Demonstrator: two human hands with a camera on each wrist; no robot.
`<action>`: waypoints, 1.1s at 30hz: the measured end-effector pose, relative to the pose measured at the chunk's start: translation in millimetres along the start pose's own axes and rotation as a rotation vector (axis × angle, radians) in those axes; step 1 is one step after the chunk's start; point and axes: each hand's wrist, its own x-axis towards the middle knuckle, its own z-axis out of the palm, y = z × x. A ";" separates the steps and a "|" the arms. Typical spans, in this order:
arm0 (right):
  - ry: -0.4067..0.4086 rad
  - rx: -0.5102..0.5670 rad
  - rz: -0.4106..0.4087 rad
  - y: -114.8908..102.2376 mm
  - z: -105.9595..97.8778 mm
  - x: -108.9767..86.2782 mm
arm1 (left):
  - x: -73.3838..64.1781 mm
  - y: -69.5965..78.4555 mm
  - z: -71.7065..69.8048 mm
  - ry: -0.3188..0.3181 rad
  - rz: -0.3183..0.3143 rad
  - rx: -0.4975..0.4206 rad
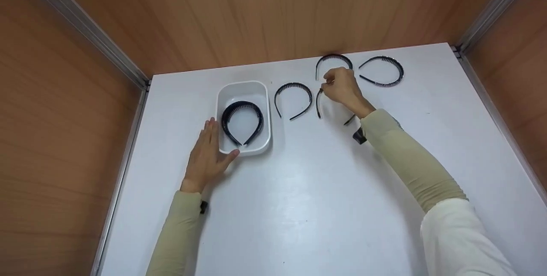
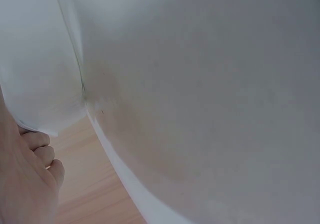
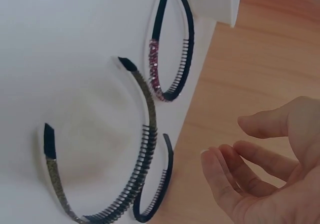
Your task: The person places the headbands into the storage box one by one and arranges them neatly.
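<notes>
My left hand rests along the left wall of a white tray, fingers straight, thumb at its front corner. In the left wrist view that hand shows only in part. Dark toothed headbands lie overlapped inside the tray. My right hand hovers over a headband, hiding its middle. The right wrist view shows that gold-glitter headband beside the right hand. Thumb and loosely bent fingers stand apart with nothing between them.
A headband with pink sequins stands out between tray and right hand. Two more lie near the table's back edge, one black and one speckled. Wood panels enclose the white table at back and sides.
</notes>
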 end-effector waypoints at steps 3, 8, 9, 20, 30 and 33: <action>0.001 0.000 0.009 2.5 0.3 0.9 | -1.2 0.2 -1.2 -0.001 -0.010 0.009; 0.007 -0.009 0.029 9.5 -1.0 1.1 | -0.4 1.2 -1.8 -0.018 -0.027 0.034; 0.009 -0.013 0.031 11.1 -1.2 1.3 | -0.4 1.5 -2.1 -0.021 -0.030 0.036; 0.015 -0.002 0.052 26.5 -6.5 2.6 | -0.6 3.1 -3.4 -0.006 -0.051 0.030; 0.052 -0.030 0.046 55.8 -8.9 5.0 | 0.0 2.0 -2.1 0.011 -0.035 0.017; 0.054 -0.036 0.042 64.1 -9.3 4.7 | 0.4 1.5 -2.3 0.015 -0.033 0.023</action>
